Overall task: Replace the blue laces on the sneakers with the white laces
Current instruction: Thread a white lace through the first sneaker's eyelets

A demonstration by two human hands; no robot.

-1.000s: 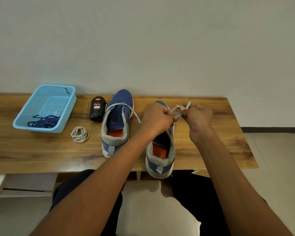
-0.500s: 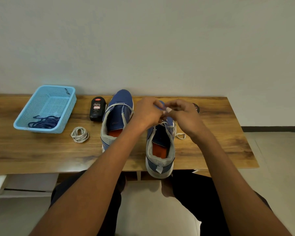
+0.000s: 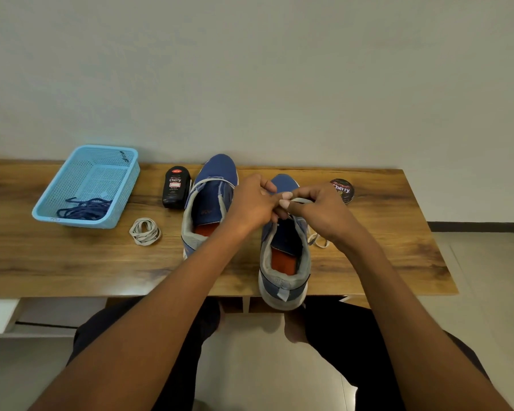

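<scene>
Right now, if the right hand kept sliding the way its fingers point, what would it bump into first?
The right hand points leftward at the left hand; their fingertips already seem to touch over the lace, so it meets that hand first.

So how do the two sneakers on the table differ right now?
The right sneaker sits near the table's front edge, heel overhanging it; the left sneaker lies farther back, wholly on the wood. Both hands, left hand and right hand, pinch a white lace over the right sneaker; no hand touches the left sneaker, where a white lace already crosses near the toe. Both are blue with grey collars and orange insoles, toes toward the wall.
</scene>
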